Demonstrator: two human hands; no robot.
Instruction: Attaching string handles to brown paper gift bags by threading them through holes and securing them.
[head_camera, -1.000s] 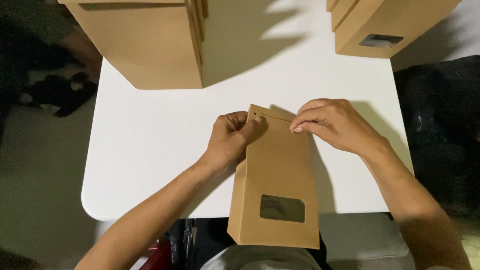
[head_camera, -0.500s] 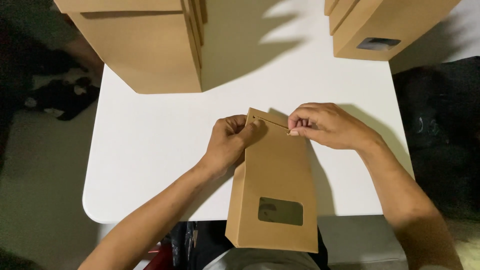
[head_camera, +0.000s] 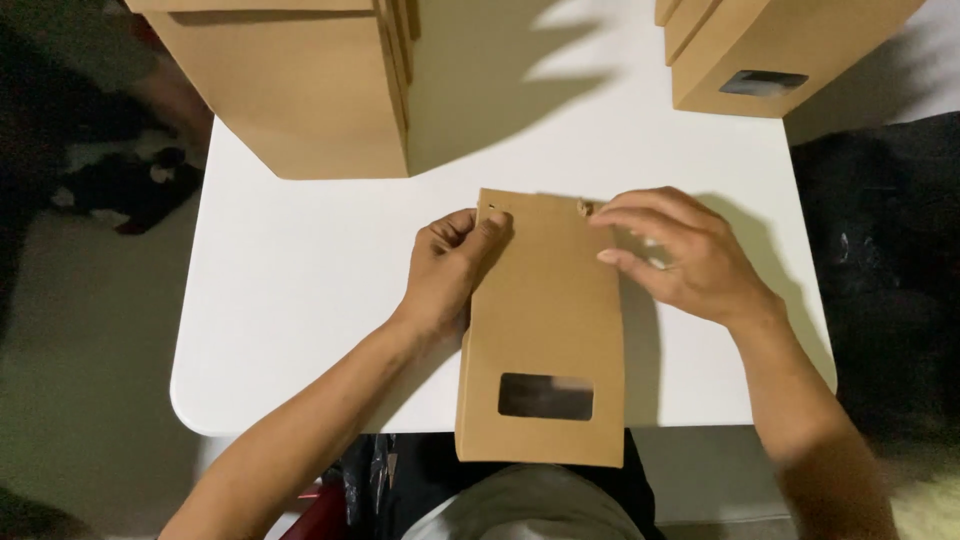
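head view. a flat brown kraft paper bag with a small dark rectangular window (head_camera: 541, 335) lies on the white rounded-corner table (head_camera: 300, 290). the long axis of the bag runs from the person's body straight away toward the far edge of the table. the window end sits nearest the body and overhangs the near table edge; the folded top end points away.

the left hand (head_camera: 447, 268) sits at the top left corner of the bag. its fingers are curled and its thumb presses over the bag's left edge, so the hand pinches that corner. the right hand (head_camera: 680, 255) sits at the top right corner of the bag. its fingers are extended and loosely bent; the fingertips meet the bag at the top edge, where a small tab or tie end shows. whether the fingers pinch that tab or only rest on it cannot be told.

both hands stand about equally near the top edge of the bag, one on each side of its long axis. the window end is out of their reach zone, toward the body.

beyond the top of the bag, to the left, stands a stack of upright brown paper bags (head_camera: 300, 85). beyond the top of the bag, to the right, lie more brown paper bags with windows (head_camera: 770, 55), well apart from it.
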